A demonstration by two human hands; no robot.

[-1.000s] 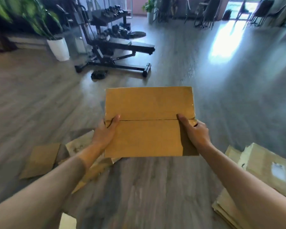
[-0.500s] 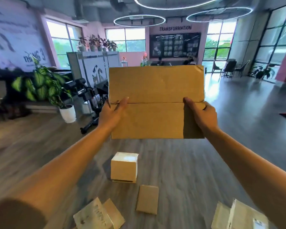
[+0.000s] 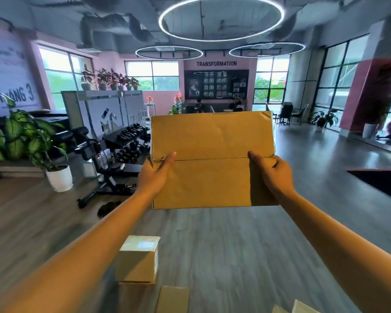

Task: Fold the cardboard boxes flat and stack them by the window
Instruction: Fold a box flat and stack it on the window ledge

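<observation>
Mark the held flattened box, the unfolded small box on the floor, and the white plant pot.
flattened box [image 3: 212, 141]: head view, upper panel.
small box [image 3: 137, 265]: head view, front side face.
white plant pot [image 3: 60, 178]: head view, pot wall.

A leafy plant [image 3: 23, 136] in a white pot [image 3: 59, 178] stands on the wood floor [image 3: 224, 245] at the left, just beside a black weight bench [image 3: 104, 177] and a rack of dumbbells [image 3: 128, 137]. Three ring lights [image 3: 221, 18] hang from the dark ceiling. On the far pink wall, a dark board [image 3: 216, 84] sits under the word TRANSFORMATION, with chairs [image 3: 289, 114] near the right-hand windows [image 3: 345, 80].
</observation>
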